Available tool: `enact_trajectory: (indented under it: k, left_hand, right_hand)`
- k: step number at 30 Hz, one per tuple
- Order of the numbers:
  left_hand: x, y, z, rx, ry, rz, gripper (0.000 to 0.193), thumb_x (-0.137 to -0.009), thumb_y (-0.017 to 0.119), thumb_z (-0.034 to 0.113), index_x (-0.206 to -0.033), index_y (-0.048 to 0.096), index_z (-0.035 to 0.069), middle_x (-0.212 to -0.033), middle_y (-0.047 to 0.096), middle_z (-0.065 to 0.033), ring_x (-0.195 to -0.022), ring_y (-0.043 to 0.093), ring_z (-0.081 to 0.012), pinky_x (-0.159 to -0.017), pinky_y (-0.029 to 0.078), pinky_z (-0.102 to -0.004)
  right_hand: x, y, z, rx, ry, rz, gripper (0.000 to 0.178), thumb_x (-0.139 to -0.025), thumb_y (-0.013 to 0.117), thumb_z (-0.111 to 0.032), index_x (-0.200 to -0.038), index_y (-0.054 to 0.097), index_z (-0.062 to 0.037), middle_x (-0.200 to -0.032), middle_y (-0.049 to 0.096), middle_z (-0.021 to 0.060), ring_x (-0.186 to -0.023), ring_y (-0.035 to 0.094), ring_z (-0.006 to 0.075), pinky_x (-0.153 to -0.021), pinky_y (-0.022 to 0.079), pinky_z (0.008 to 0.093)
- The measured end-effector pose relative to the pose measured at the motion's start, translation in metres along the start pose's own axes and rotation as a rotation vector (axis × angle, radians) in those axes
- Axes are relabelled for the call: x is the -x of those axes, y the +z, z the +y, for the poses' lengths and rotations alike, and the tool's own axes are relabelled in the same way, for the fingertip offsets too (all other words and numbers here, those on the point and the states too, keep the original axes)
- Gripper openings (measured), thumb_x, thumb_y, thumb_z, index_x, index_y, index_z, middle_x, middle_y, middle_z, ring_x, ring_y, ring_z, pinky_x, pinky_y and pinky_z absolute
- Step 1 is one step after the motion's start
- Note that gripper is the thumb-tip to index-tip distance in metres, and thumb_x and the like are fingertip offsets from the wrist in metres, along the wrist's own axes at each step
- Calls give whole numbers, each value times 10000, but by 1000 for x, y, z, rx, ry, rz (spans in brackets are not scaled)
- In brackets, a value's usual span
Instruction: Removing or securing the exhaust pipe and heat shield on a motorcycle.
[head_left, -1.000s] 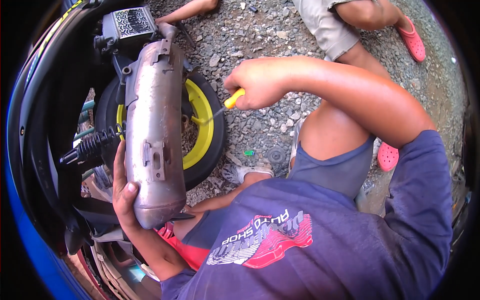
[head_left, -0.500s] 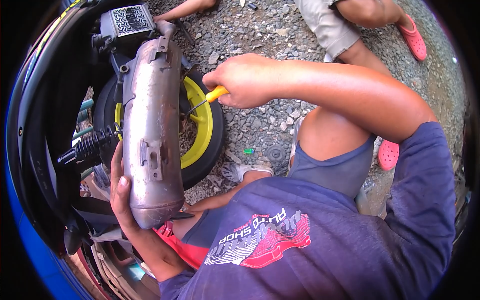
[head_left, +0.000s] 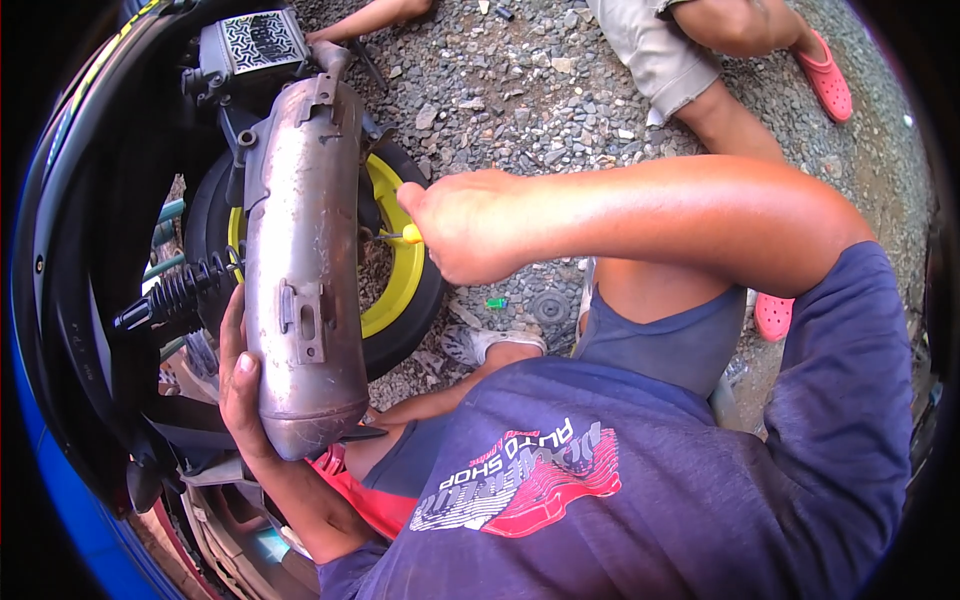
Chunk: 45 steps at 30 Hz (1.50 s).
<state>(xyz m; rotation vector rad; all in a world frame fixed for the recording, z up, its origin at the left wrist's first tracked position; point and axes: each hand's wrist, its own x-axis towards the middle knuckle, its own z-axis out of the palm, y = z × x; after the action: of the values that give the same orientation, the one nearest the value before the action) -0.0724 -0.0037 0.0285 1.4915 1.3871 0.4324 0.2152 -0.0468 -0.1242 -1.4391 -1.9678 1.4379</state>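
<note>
A scratched metal exhaust muffler stands lengthwise before me, its rounded end toward me. My left hand grips its lower left side, thumb on the near face and fingers partly hidden behind. My right hand is closed round the yellow handle of a screwdriver; most of the handle is inside the fist. Its thin shaft points left, to the muffler's right edge, where the tip's contact cannot be made out. Behind the muffler is a wheel with a yellow rim and black tire.
At left are a coil shock absorber and dark body panels. A patterned radiator cover sits at the top, near another person's arm. Another person in pink clogs is on the gravel. A small green piece lies there.
My right hand has moved down and turned, bringing the screwdriver from a slant to nearly level. My left hand and the muffler have hardly moved.
</note>
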Motion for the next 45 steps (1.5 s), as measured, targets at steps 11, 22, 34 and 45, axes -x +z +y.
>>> enact_trajectory:
  k: [11, 22, 34, 45]
  left_hand:
    - [2, -5, 0, 20, -5, -35, 988, -923, 693, 495, -1681, 357, -41, -1650, 463, -270, -1506, 514, -360, -1277, 381, -477]
    - [4, -3, 4, -16, 5, -37, 1001, -906, 700, 528, -1669, 388, -41, -1632, 478, -272, -1487, 530, -355, -1265, 391, -465]
    - [5, 1, 13, -55, 31, -17, 1007, -868, 706, 456, -1664, 380, -67, -1601, 494, -313, -1463, 542, -374, -1256, 371, -455]
    - [3, -9, 7, -114, 35, -12, 994, -888, 672, 465, -1676, 370, -61, -1635, 464, -294, -1508, 494, -353, -1279, 336, -443]
  right_hand:
    - [-24, 5, -10, 122, -86, -265, 381, -971, 530, -156, -1177, 714, 106, -1095, 768, 287, -1022, 767, 432, -875, 600, 517]
    - [-32, 5, -13, -283, 141, -158, 435, -917, 563, -128, -1289, 700, 50, -1040, 783, 210, -950, 765, 370, -787, 596, 482]
    - [-8, 59, -32, -509, 230, 206, 346, -930, 585, -115, -1181, 658, 111, -1053, 740, 365, -1074, 746, 493, -973, 574, 542]
    - [-11, 74, -29, -611, 262, 297, 333, -954, 588, -141, -1188, 671, 80, -1083, 746, 342, -1093, 733, 495, -971, 566, 546]
